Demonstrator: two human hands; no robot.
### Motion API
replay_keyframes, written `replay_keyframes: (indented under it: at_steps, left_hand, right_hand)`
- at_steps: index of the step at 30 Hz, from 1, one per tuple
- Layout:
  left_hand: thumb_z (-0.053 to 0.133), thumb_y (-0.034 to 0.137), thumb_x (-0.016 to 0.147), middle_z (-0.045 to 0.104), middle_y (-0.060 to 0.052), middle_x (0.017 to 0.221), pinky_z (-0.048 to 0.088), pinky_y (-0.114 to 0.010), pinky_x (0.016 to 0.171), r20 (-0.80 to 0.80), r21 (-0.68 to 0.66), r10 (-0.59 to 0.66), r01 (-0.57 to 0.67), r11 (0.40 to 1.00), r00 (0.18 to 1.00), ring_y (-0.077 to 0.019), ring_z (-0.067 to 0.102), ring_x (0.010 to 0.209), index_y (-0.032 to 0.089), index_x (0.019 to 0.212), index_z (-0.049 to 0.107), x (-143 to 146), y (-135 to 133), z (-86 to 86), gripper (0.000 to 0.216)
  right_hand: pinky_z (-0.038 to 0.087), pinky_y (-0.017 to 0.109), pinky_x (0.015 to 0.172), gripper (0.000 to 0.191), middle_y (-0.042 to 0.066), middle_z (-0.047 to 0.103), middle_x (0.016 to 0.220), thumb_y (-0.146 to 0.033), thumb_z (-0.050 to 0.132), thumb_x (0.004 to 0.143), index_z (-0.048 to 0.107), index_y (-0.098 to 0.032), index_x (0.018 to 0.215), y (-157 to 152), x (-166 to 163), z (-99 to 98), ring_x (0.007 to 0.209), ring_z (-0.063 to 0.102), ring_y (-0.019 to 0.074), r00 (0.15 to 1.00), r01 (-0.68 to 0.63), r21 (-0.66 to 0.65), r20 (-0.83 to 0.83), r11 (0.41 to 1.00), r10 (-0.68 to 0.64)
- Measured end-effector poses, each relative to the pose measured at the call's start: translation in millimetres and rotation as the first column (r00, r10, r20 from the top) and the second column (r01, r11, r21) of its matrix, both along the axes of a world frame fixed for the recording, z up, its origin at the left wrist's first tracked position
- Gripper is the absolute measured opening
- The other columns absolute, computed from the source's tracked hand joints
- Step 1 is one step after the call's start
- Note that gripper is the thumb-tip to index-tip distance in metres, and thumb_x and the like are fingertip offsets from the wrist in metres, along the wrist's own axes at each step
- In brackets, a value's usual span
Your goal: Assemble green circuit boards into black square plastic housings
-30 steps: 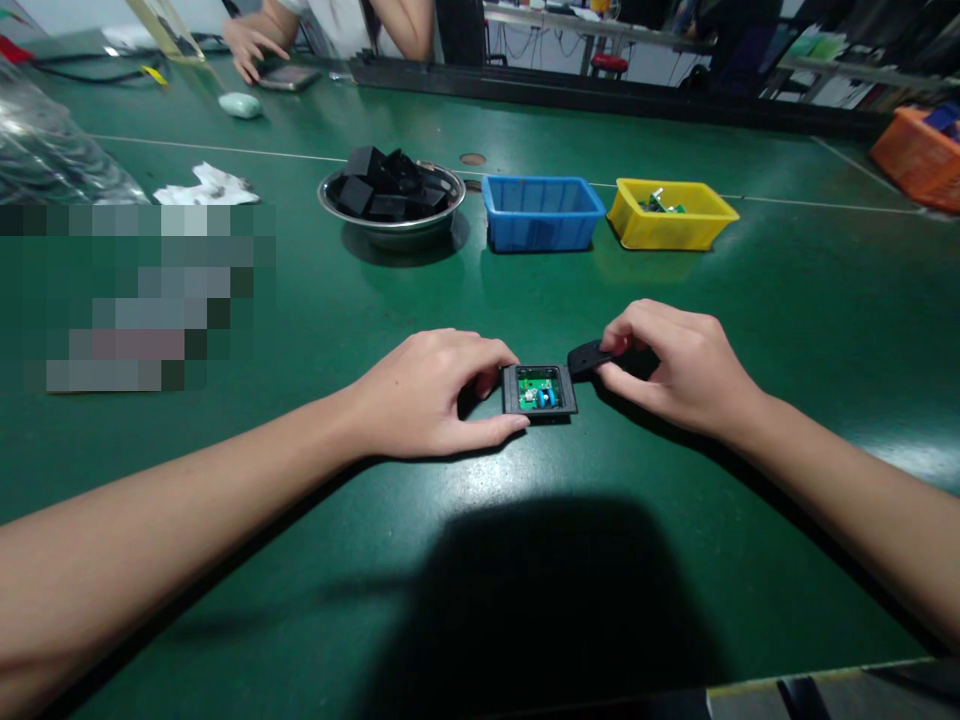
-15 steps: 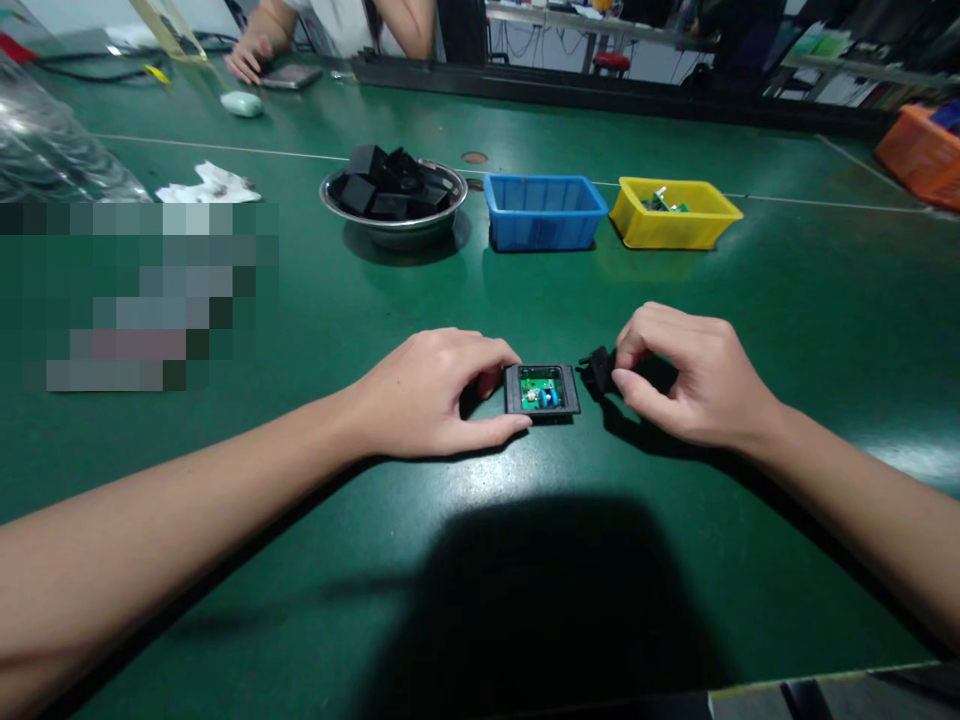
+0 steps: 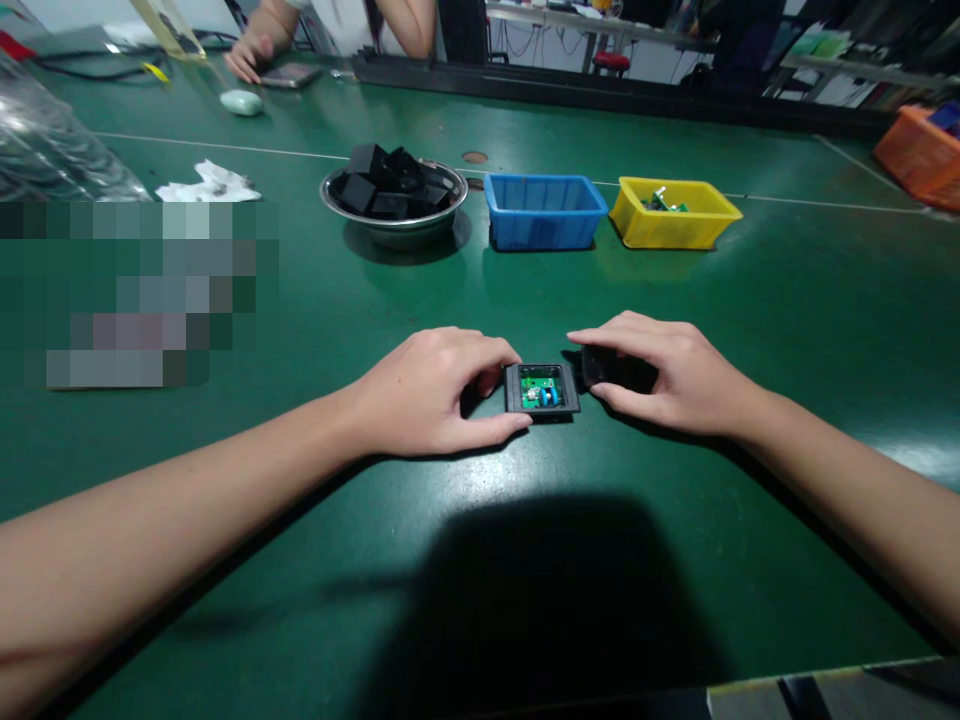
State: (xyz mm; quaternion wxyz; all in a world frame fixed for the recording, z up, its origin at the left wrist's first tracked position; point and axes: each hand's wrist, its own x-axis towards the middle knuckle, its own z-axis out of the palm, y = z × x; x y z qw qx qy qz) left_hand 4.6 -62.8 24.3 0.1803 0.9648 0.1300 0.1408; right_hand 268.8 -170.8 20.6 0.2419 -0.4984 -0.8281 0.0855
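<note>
My left hand (image 3: 439, 390) is closed round the left side of a black plastic case (image 3: 511, 390), thumb along its near edge and fingers at the far edge. The case lies on the green table, its square opening facing up. Inside shows a green circuit board (image 3: 534, 385) with blue and light-coloured components. Just right of the case, my right hand (image 3: 675, 375) holds a small dark plastic part (image 3: 598, 366) between thumb and forefinger. The part is very near or touching the case; shadow hides which. Its underside cannot be seen.
Beyond my hands stand a metal bowl (image 3: 397, 232) of black plastic cases, a blue bin (image 3: 546, 225) and a yellow bin (image 3: 675, 232) with small green boards. An orange basket (image 3: 919, 155) is at far right. Clear plastic (image 3: 60, 140) lies left. Across the table sits a person (image 3: 337, 25).
My right hand has shifted slightly left with the dark part, bringing it up beside the case. The part is turned, and the forefinger is straighter. My left hand and the case have stayed put.
</note>
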Motion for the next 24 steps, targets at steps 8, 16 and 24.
replay_keyframes:
  at_steps: [8,16,24]
  left_hand:
    - [0.066,0.05,0.086,0.068,-0.001,0.075,0.042,-0.027,0.066,0.005,0.023,-0.01,0.01,1.0,1.0,-0.0163,0.062,0.068,0.017,0.102,0.069,0,1,-1.6,0.037]
    - [0.065,0.052,0.088,0.07,-0.003,0.079,0.042,-0.03,0.071,-0.008,0.144,-0.019,0.02,0.989,1.0,-0.0186,0.065,0.074,0.02,0.107,0.066,1,-4,0.3,0.038]
    - [0.062,0.052,0.09,0.07,-0.005,0.08,0.042,-0.031,0.069,0.044,0.203,-0.049,0.039,0.978,0.998,-0.0192,0.064,0.072,0.016,0.108,0.067,2,-6,-1.9,0.04]
  right_hand:
    - [0.061,0.036,0.08,0.046,0.009,0.078,0.114,-0.027,0.067,0.087,0.065,-0.021,0.133,-10,-8,6.1,0.091,0.074,0.0233,0.989,0.134,0.15,-0.081,0.979,-0.123]
    - [0.061,0.043,0.095,0.05,0.011,0.076,0.122,-0.022,0.069,0.091,0.06,-0.025,0.14,-21,-34,9.9,0.106,0.075,0.0263,0.991,-0.098,0.305,-0.053,0.947,0.12]
    - [0.063,0.044,0.089,0.036,0.013,0.076,0.123,-0.02,0.07,0.092,0.066,-0.022,0.127,-16,-37,5.9,0.105,0.072,0.026,0.985,-0.156,0.312,-0.023,0.937,0.172]
